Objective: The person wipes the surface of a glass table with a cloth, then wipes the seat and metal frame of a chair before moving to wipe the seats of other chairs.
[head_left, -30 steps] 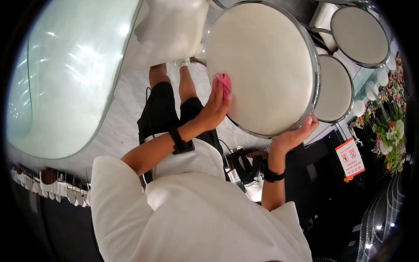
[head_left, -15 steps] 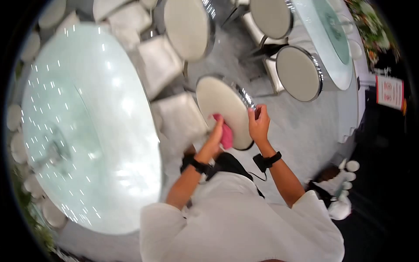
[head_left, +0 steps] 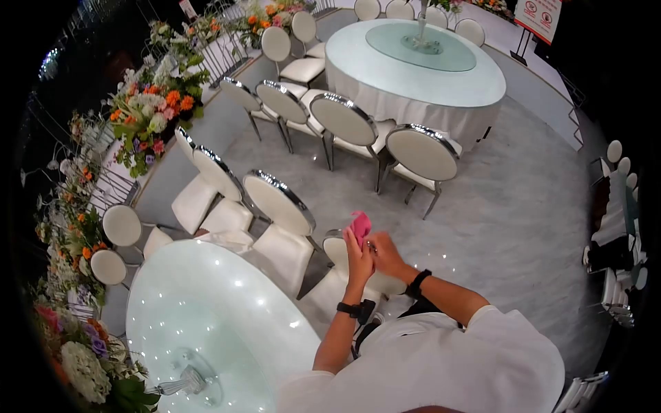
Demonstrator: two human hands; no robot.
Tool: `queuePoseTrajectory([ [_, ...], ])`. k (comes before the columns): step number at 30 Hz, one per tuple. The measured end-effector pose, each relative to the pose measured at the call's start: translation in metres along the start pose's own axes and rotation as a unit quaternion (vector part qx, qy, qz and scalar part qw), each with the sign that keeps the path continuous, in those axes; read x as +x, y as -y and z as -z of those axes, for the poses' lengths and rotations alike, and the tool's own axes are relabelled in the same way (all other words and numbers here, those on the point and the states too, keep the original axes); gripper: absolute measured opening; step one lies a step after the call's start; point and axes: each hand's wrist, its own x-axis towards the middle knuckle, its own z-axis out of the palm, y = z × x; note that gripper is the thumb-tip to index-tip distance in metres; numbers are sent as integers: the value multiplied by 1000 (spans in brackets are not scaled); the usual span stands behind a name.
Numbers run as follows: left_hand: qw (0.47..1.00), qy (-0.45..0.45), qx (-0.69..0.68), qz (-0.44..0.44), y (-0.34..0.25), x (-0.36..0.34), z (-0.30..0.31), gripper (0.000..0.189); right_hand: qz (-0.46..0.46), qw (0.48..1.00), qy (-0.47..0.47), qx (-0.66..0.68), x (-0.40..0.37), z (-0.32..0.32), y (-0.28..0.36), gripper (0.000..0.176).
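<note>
A crumpled pink cloth (head_left: 359, 227) sticks up from my left hand (head_left: 357, 261), whose fingers are closed on it. My right hand (head_left: 390, 257) is curled against the left one, just below the cloth. What lies inside its fingers is hidden, though a small shiny spot shows between the hands. Below and behind both hands stands a white chair with a round back (head_left: 336, 250), partly covered by my hands and forearms.
A round glass-topped table (head_left: 227, 289) is at lower left, with white chairs (head_left: 279, 203) along it. Another round table (head_left: 413, 69) stands farther off behind a row of chrome-rimmed chairs (head_left: 344, 118). Flower arrangements (head_left: 155, 107) line the left; a sign (head_left: 538, 19) stands at upper right.
My view has lifted and turned toward the far table. Both hands have left the chair back and come together, the cloth now raised in the left hand.
</note>
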Motion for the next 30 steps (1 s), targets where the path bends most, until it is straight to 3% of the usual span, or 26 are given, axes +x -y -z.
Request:
queuePoseTrajectory([
  [4, 996, 7, 81, -29, -7, -19, -17, 66, 105, 993, 52, 5, -30, 49, 9, 66],
  [7, 994, -7, 112, -19, -25, -38, -46, 65, 114, 986, 118, -17, -45, 88, -7, 72],
  [11, 973, -74, 216, -1, -18, -31, -77, 63, 137, 984, 110, -1, -33, 106, -35, 75],
  [17, 921, -92, 376, 48, -29, -14, -92, 66, 78, 987, 143, 14, -20, 92, -73, 68],
  [21, 938, -148, 306, 70, -13, -41, -121, 69, 81, 980, 175, 45, -40, 108, -84, 62],
  [23, 940, -124, 315, 48, -5, -59, -137, 71, 98, 976, 188, 47, -53, 118, -95, 60],
  [25, 937, -120, 313, 100, -29, -74, -166, 76, 44, 949, 308, 54, -65, 125, -107, 56],
  [26, 932, -106, 314, 145, -42, -77, -177, 81, 43, 949, 307, 56, -71, 126, -113, 56],
  [28, 951, -90, 252, 156, -33, -78, -190, 82, 74, 933, 215, 278, -86, 124, -133, 50],
  [29, 966, -74, 187, 162, -24, -71, -198, 83, 75, 936, 207, 275, -89, 132, -143, 50],
  [30, 969, -98, 189, 122, 15, -71, -210, 74, 19, 935, 244, 259, -93, 152, -144, 49],
])
